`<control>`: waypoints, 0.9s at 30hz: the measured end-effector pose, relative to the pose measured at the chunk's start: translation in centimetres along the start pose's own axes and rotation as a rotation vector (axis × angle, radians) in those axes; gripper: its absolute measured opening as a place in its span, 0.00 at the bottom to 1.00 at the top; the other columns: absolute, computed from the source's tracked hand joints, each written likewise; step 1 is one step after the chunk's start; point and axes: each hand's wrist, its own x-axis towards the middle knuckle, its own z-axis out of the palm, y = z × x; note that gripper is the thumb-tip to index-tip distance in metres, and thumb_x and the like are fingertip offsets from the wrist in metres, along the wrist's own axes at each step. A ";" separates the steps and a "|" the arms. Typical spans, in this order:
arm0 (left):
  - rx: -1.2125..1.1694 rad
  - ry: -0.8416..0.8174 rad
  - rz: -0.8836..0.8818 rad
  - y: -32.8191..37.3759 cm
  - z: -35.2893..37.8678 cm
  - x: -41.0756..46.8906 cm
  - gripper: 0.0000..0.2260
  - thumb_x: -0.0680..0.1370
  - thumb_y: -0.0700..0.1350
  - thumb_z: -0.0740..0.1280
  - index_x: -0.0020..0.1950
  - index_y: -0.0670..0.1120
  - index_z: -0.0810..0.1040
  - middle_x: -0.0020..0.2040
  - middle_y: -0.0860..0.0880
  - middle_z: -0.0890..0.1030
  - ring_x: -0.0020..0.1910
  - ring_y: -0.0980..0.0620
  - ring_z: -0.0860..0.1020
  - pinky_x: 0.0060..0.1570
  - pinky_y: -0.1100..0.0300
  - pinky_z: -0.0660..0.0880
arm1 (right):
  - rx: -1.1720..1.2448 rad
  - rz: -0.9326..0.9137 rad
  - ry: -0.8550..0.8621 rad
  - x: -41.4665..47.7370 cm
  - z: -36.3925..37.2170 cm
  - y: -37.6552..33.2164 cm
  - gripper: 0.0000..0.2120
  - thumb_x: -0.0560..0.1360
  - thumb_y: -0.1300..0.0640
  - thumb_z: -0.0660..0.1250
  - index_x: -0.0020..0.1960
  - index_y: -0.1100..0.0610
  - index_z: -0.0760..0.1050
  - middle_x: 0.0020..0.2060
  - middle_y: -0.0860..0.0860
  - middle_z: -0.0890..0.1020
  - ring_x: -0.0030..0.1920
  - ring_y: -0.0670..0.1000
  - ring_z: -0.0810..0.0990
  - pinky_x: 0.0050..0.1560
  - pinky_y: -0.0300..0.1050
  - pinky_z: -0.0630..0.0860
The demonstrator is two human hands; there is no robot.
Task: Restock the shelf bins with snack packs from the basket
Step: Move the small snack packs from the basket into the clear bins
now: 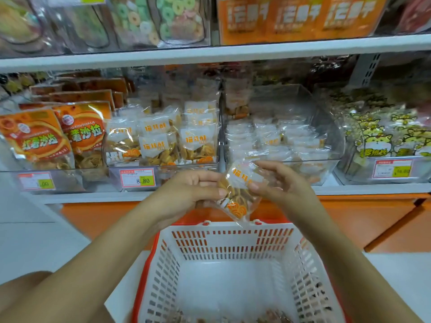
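Together, left hand (190, 190) and right hand (281, 183) pinch a snack pack (238, 194) above the basket (233, 244), facing shelf bins (332, 141).

A red-bordered white price tag (137, 178) on the front of the middle clear plastic bin (163, 174) reads "8.80" on its yellow patch. The matching left price tag (36, 181) shows only ".00". The far-right price tag (393, 169) seems to read "16.80", but it is blurred.

The orange foil bags (81, 134) carry "NGSHUSHALA" in small letters above large "薯沙拉". The clear plastic packs of golden crisps (154, 136) bear white labels with orange "猫耳酥". The single clear snack pack (238, 185) nearest the camera shows "猫耳".

The yellow cat-print packs (373, 145) show "班长". The white characters on the orange cartons (296, 17) on the top white shelf (233, 54) are too blurred to read.
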 end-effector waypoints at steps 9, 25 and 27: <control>0.135 0.221 0.230 3.8 0.7 3.4 0.08 0.74 0.38 0.70 0.51 0.49 0.81 0.45 0.50 0.85 0.42 0.57 0.83 0.40 0.66 0.78 | 0.148 0.066 0.070 3.5 -0.1 -2.0 0.08 0.74 0.52 0.68 0.47 0.56 0.80 0.31 0.44 0.82 0.31 0.39 0.78 0.35 0.33 0.74; 0.449 0.385 0.256 3.3 -1.1 6.0 0.08 0.78 0.39 0.65 0.51 0.48 0.82 0.43 0.50 0.84 0.43 0.53 0.83 0.50 0.59 0.80 | -0.388 0.081 0.145 23.6 -3.2 -2.5 0.09 0.72 0.56 0.72 0.39 0.48 0.73 0.45 0.51 0.78 0.43 0.49 0.77 0.54 0.47 0.76; 0.456 0.370 0.263 3.3 -1.1 6.0 0.08 0.78 0.38 0.65 0.49 0.51 0.81 0.44 0.49 0.84 0.45 0.49 0.82 0.51 0.57 0.80 | -0.464 0.102 0.144 24.7 -2.6 -2.5 0.05 0.72 0.56 0.73 0.44 0.51 0.76 0.48 0.54 0.79 0.46 0.52 0.79 0.57 0.50 0.77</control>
